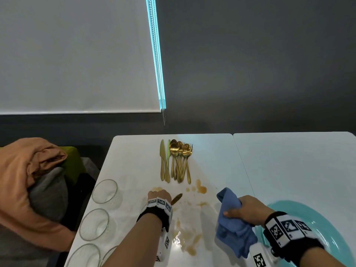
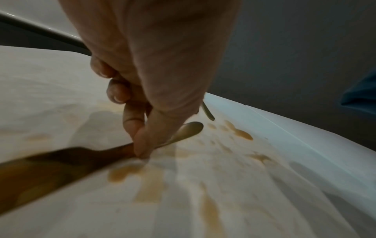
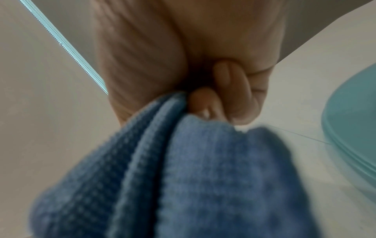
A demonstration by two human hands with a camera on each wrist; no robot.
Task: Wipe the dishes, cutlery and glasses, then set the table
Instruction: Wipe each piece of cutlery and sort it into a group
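Hiding its middle, left hand [image 1: 159, 195] pinches blurred gold knife [image 1: 176, 198]

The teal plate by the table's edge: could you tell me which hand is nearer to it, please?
Right. The right hand, gripping the blue cloth, is beside the teal plate; the left hand is well across the table.

A white table [image 1: 212, 151] abuts a second white table [image 1: 289, 160] on its right, a thin seam between them. On the first lie a bundle of gold knives, spoons and forks [image 1: 176, 160] near the far edge, brown liquid stains [image 1: 201, 188] spread across the middle, and clear glasses [image 1: 105, 191] along the left edge. A turquoise plate [image 1: 327, 228] rests on the second table.
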